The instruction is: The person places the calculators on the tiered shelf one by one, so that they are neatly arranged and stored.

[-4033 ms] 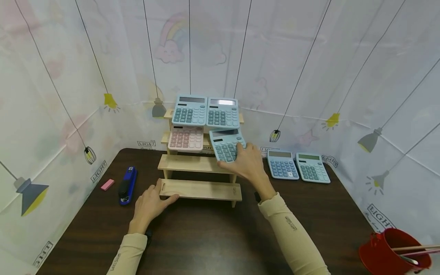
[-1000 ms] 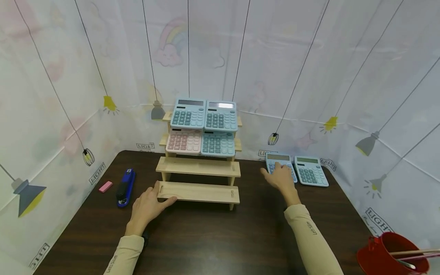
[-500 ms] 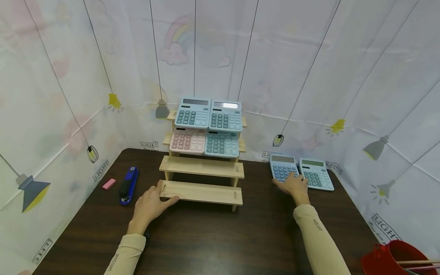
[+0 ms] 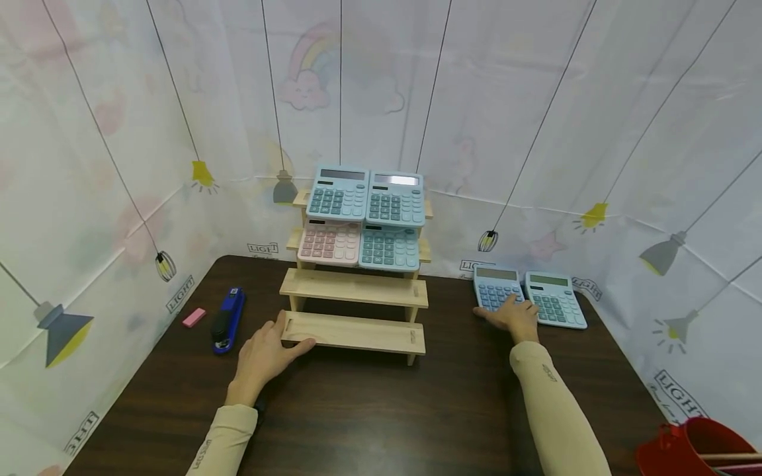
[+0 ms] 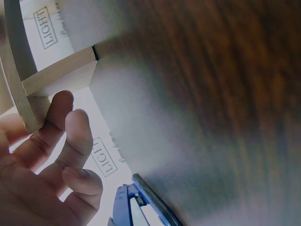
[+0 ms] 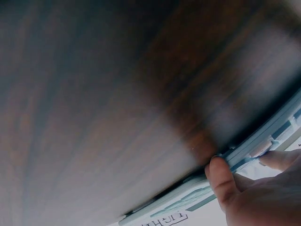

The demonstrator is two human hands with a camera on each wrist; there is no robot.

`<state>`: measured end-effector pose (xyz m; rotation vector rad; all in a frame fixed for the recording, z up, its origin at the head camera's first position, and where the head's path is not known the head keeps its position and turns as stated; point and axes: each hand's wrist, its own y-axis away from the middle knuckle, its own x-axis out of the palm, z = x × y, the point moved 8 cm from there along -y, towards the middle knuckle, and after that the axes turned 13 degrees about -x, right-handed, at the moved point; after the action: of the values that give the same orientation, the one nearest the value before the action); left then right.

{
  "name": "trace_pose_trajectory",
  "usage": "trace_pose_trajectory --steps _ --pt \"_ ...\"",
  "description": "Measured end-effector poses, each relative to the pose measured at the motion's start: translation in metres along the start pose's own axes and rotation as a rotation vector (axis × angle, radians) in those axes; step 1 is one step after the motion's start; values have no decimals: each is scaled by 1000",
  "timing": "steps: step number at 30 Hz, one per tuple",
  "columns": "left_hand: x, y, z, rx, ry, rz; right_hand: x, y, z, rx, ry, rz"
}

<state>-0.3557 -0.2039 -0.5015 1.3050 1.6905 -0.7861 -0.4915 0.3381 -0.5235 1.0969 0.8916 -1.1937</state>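
Across the desk (image 4: 387,416), your rack (image 4: 354,287) holds four calculators (image 4: 389,250), keys facing you, likely for easy reading. Right of it, a blue calculator (image 4: 495,285) sits just beside a paler one (image 4: 553,299). Your right hand (image 4: 516,318) pinches its near end from both sides, seemingly a secure hold for something flat; your left hand (image 4: 262,354) grips the lowest shelf (image 4: 354,332) by its left corner, perhaps for steadiness. Left lie a stapler (image 4: 229,320) and eraser (image 4: 194,317).
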Motion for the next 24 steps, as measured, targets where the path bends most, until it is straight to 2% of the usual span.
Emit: trace_pose_trajectory --steps 8,24 --pt "0 2 -1 5 3 2 2 16 3 22 -39 7" --pt "0 4 -1 0 15 25 8 53 31 32 -26 -24"
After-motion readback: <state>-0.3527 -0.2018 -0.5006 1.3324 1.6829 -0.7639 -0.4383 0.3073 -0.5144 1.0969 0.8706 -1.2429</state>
